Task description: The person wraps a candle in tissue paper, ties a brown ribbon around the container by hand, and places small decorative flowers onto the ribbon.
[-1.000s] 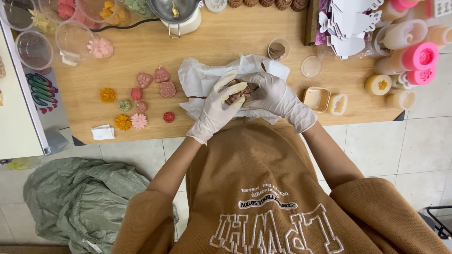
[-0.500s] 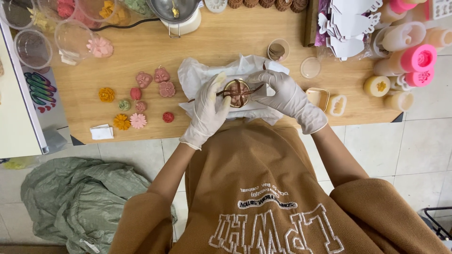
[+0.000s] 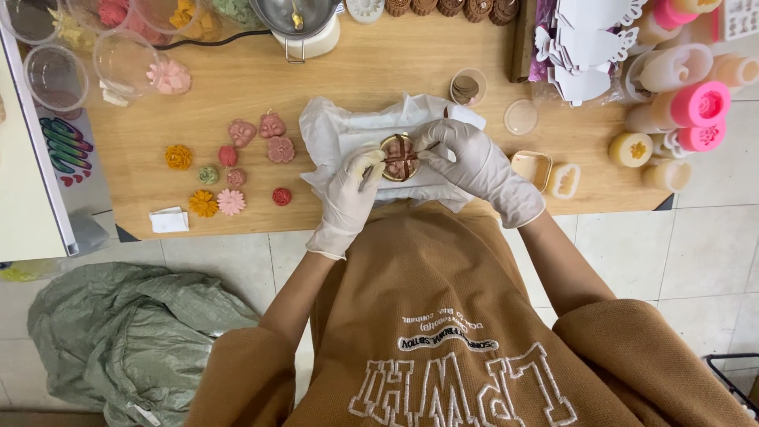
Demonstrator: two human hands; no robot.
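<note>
A small round gold-rimmed tin point(image 3: 400, 157) with pinkish filling and two brown sticks crossed over its top rests on a crumpled white sheet point(image 3: 336, 130) on the wooden table point(image 3: 379, 71). Both my hands wear white gloves. My left hand point(image 3: 348, 198) grips the tin's left edge with thumb and fingers. My right hand point(image 3: 474, 166) pinches the right edge, fingertips at the end of one stick. My brown sweatshirt fills the lower part of the head view.
Several coloured flower-shaped pieces point(image 3: 229, 170) lie left of the sheet. Clear cups point(image 3: 55, 75) and a metal pot point(image 3: 304, 20) stand at the back. Pink and white moulds point(image 3: 696, 103), a square yellow mould point(image 3: 531, 168) and a round lid point(image 3: 522, 117) sit right. A green bag point(image 3: 118, 332) lies on the floor.
The tin was held tilted near the table's front edge; it now faces up over the white sheet, with my hands spread to either side of it.
</note>
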